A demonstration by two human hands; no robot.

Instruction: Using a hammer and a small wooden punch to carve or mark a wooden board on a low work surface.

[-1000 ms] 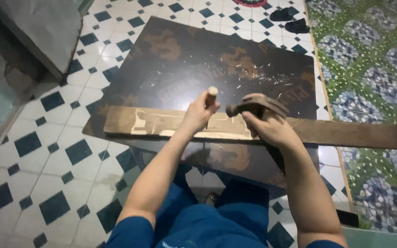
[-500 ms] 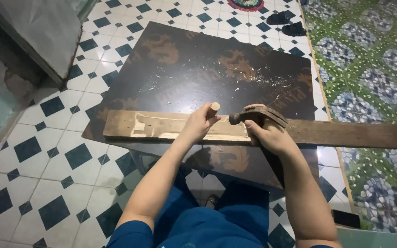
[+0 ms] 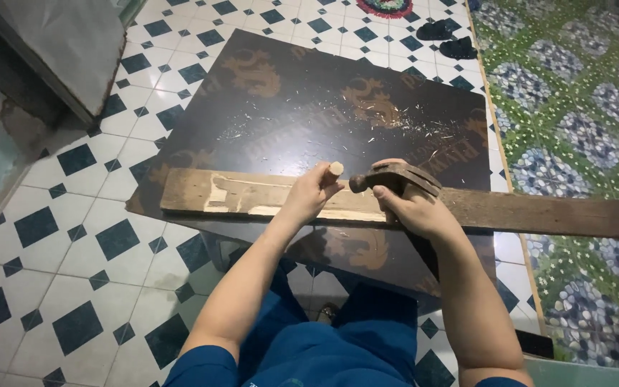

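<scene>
A long, worn wooden plank [image 3: 524, 213] lies across a dark brown board [image 3: 309, 122] on the floor. My left hand [image 3: 308, 195] is closed around a short wooden-handled tool [image 3: 334, 170], its round end sticking up above the plank. My right hand [image 3: 410, 208] grips a claw hammer [image 3: 395, 175] just behind its head, with the hammer face close to the tool's handle end. Pale scraped patches show on the plank [image 3: 220, 195] to the left of my hands.
Wood shavings [image 3: 388, 140] are scattered on the dark board. White floor tiles with dark diamonds [image 3: 73, 236] spread to the left, green patterned tiles [image 3: 582, 107] to the right. A pair of dark sandals [image 3: 447, 37] lies at the far end. A grey slab [image 3: 66, 43] leans top left.
The view has shifted slightly. The hammer head has come closer to the handle end held in my left hand; both hands stay on the plank.
</scene>
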